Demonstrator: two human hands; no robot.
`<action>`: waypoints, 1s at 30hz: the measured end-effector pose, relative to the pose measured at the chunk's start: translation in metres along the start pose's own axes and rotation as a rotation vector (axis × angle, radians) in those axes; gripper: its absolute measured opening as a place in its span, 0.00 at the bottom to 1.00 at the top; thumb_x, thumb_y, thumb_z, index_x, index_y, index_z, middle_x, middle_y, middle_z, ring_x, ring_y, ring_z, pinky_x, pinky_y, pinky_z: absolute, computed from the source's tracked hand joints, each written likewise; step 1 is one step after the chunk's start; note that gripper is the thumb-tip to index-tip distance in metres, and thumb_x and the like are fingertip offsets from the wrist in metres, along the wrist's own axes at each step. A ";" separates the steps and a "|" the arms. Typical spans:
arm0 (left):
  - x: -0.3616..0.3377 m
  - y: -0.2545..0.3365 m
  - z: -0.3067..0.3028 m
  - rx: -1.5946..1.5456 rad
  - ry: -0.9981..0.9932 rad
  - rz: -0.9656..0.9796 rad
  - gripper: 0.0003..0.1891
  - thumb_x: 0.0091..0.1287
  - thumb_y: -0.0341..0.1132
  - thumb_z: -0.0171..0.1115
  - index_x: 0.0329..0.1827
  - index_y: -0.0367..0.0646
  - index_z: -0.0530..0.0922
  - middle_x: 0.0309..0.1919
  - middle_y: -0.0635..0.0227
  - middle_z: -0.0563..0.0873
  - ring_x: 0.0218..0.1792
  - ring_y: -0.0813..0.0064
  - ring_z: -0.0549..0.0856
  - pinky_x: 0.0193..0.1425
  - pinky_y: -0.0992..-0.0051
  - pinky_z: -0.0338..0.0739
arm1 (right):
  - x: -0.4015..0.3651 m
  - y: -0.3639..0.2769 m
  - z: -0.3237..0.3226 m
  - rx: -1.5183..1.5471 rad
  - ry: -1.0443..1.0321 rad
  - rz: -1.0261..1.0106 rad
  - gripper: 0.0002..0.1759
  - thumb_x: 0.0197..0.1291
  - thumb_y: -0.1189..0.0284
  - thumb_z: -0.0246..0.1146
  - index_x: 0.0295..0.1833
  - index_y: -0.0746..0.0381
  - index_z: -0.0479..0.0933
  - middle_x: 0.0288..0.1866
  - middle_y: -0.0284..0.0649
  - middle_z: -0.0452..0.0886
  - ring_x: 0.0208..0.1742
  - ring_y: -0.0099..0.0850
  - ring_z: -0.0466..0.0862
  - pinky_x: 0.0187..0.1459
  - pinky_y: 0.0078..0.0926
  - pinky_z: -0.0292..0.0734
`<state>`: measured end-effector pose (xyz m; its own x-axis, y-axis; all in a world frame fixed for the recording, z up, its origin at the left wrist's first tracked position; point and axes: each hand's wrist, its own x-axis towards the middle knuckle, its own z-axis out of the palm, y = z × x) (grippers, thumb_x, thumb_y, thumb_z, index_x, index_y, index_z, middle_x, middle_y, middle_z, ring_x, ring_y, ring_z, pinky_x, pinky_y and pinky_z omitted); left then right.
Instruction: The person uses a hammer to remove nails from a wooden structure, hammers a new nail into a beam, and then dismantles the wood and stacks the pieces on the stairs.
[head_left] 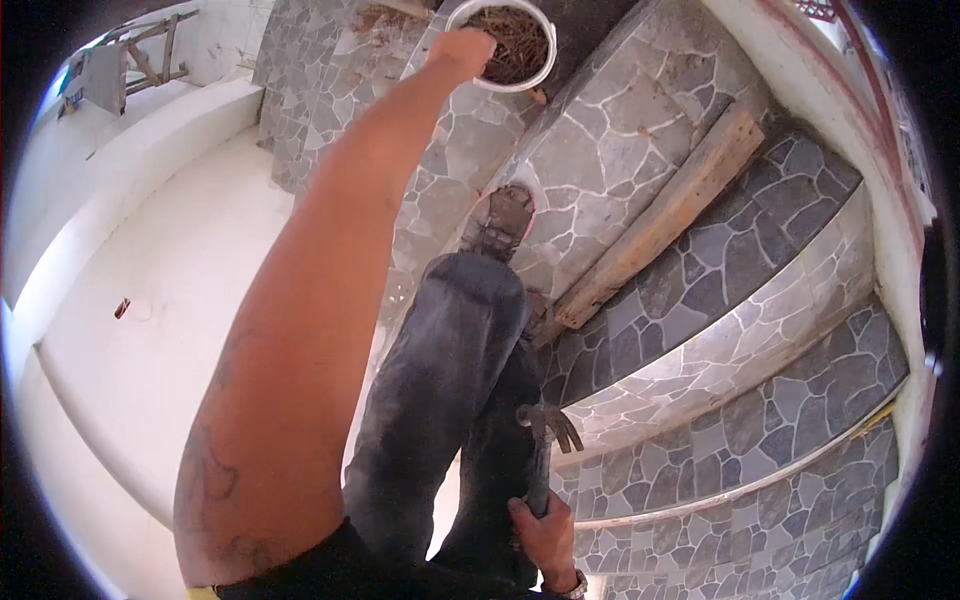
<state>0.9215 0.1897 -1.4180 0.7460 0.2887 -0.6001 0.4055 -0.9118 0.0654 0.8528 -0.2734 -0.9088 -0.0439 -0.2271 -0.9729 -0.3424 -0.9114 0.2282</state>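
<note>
My left hand point(465, 52) reaches far forward and is closed over the near-left rim of a white bucket point(551, 62). Inside the bucket lies a heap of thin, rusty-brown pieces that look like nails point(518, 45). Low in the view, close to my leg, my right hand point(545, 535) is wrapped around the handle of a claw hammer point(545, 430). The hammer's head points up, its claw turned to the right.
Stone-patterned curved steps point(690, 250) run down on the right. A wooden beam point(660, 220) lies slanting across them. My shoe point(505, 215) stands on the stone surface below the bucket. To the left is a pale floor point(190, 260) with a small red object point(122, 307).
</note>
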 end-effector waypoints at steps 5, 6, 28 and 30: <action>0.006 0.026 0.014 -0.058 0.130 -0.122 0.11 0.65 0.32 0.62 0.47 0.53 0.87 0.51 0.57 0.85 0.53 0.57 0.88 0.53 0.54 0.85 | 0.007 0.004 -0.009 -0.001 0.074 -0.046 0.17 0.60 0.63 0.71 0.38 0.68 0.80 0.23 0.38 0.82 0.22 0.28 0.83 0.27 0.30 0.77; 0.011 0.032 0.008 -0.018 0.107 -0.170 0.12 0.64 0.31 0.62 0.49 0.52 0.87 0.50 0.58 0.86 0.53 0.57 0.89 0.52 0.56 0.86 | 0.003 -0.007 -0.011 0.001 0.089 0.003 0.17 0.60 0.63 0.71 0.38 0.67 0.80 0.23 0.38 0.82 0.22 0.28 0.83 0.27 0.30 0.77; -0.023 0.012 -0.004 -0.007 0.133 0.042 0.11 0.62 0.32 0.64 0.47 0.42 0.83 0.45 0.57 0.88 0.49 0.55 0.88 0.52 0.57 0.84 | -0.005 -0.014 -0.026 -0.022 0.122 -0.066 0.21 0.59 0.60 0.68 0.46 0.68 0.82 0.32 0.50 0.88 0.36 0.42 0.89 0.42 0.40 0.81; -0.044 0.007 -0.026 -0.159 0.140 0.037 0.10 0.62 0.34 0.64 0.44 0.41 0.83 0.43 0.53 0.88 0.48 0.52 0.88 0.52 0.55 0.83 | -0.004 0.002 -0.017 -0.018 0.110 -0.083 0.20 0.59 0.60 0.68 0.45 0.69 0.82 0.31 0.51 0.87 0.35 0.44 0.89 0.41 0.41 0.81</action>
<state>0.9050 0.1783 -1.3699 0.8236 0.3042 -0.4788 0.4467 -0.8680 0.2168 0.8678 -0.2803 -0.9032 0.0879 -0.1857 -0.9787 -0.3240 -0.9344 0.1482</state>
